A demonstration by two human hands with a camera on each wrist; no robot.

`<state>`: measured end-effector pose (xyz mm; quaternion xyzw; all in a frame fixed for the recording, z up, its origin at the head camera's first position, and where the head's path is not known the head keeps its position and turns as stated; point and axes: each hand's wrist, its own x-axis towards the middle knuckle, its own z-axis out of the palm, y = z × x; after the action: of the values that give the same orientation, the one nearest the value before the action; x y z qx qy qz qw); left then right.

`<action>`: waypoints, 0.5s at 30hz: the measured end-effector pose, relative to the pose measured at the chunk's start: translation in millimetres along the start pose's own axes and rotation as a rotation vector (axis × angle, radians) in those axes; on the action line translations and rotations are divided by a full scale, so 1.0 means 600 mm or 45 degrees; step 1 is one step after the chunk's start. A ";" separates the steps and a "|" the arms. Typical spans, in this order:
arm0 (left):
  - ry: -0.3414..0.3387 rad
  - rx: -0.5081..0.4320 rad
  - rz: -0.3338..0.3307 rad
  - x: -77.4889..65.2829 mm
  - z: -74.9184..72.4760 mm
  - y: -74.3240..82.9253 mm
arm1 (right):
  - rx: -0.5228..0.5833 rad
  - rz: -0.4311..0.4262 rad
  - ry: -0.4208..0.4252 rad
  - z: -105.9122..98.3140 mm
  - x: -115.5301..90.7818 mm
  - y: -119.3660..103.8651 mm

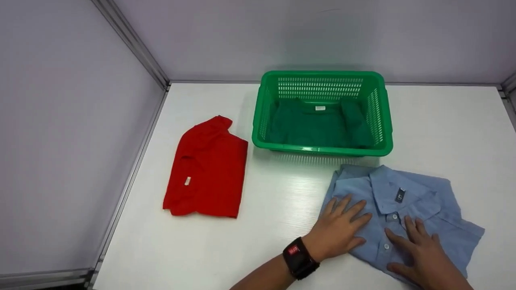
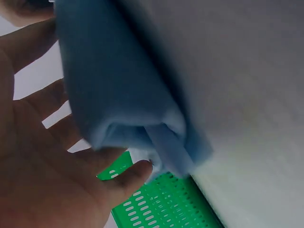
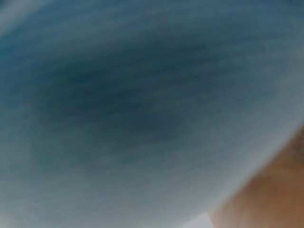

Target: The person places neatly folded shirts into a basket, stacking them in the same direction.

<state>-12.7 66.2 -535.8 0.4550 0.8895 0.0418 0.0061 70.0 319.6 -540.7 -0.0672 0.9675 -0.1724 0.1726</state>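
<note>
Two bare hands rest on a light-blue collared fabric shirt (image 1: 377, 221) with a buttoned front. The left hand (image 1: 338, 229) lies on one side of it, fingers straight and spread, its grip slack and holding nothing. The right hand (image 1: 425, 255) touches the cloth across the button strip, fingers slightly bent but not curled round it, so that grip is loose too. The right wrist view is mostly blurred blue cloth; the left wrist view shows a thick rolled edge of blue fabric beside the left palm.

A black wristband (image 1: 300, 257) with a red patch circles the left wrist. Inside the shirt's collar is a small dark label (image 1: 400, 195), with two pale buttons below it.

The shirt lies on a white table (image 1: 282, 233), just in front of a green rectangular plastic basket (image 1: 342, 152) with slotted walls and toward its right. Inside the basket is a dark green folded cloth garment (image 1: 318, 131) bearing a white tag (image 1: 320, 108). Left of the basket and nearer the person, a red folded cloth garment (image 1: 213, 173) lies flat, a small white tag showing on it. Behind the basket stands a pale panel (image 1: 314, 40).
</note>
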 end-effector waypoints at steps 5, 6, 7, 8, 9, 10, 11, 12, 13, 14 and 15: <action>-0.074 -0.037 -0.104 -0.007 -0.001 0.004 | 0.026 -0.036 -0.010 0.006 0.006 -0.026; -0.081 -0.041 -0.124 -0.008 -0.001 0.005 | 0.029 -0.039 -0.010 0.007 0.007 -0.030; -0.086 -0.045 -0.143 -0.009 -0.001 0.006 | 0.031 -0.040 -0.010 0.007 0.008 -0.034; -0.090 -0.045 -0.160 -0.009 -0.001 0.007 | 0.034 -0.040 -0.009 0.006 0.009 -0.037; -0.095 -0.045 -0.175 -0.009 0.000 0.007 | 0.038 -0.040 -0.007 0.006 0.010 -0.040; -0.099 -0.044 -0.187 -0.009 0.000 0.008 | 0.043 -0.036 -0.008 0.004 0.010 -0.043; -0.105 -0.044 -0.196 -0.008 0.000 0.009 | 0.054 -0.028 -0.006 0.003 0.009 -0.044; -0.109 -0.046 -0.203 -0.008 0.000 0.010 | 0.067 -0.006 -0.007 0.001 0.008 -0.046; -0.114 -0.049 -0.207 -0.007 0.000 0.011 | 0.081 0.027 0.000 -0.002 0.007 -0.046; -0.116 -0.053 -0.208 -0.007 0.000 0.012 | 0.089 0.068 0.020 -0.005 0.005 -0.046; -0.117 -0.057 -0.209 -0.006 0.000 0.012 | 0.091 0.116 0.050 -0.008 0.003 -0.045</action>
<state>-4.6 67.5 -535.2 0.3818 0.9214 0.0401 0.0604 68.4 295.6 -527.2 -0.0135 0.9659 -0.2002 0.1634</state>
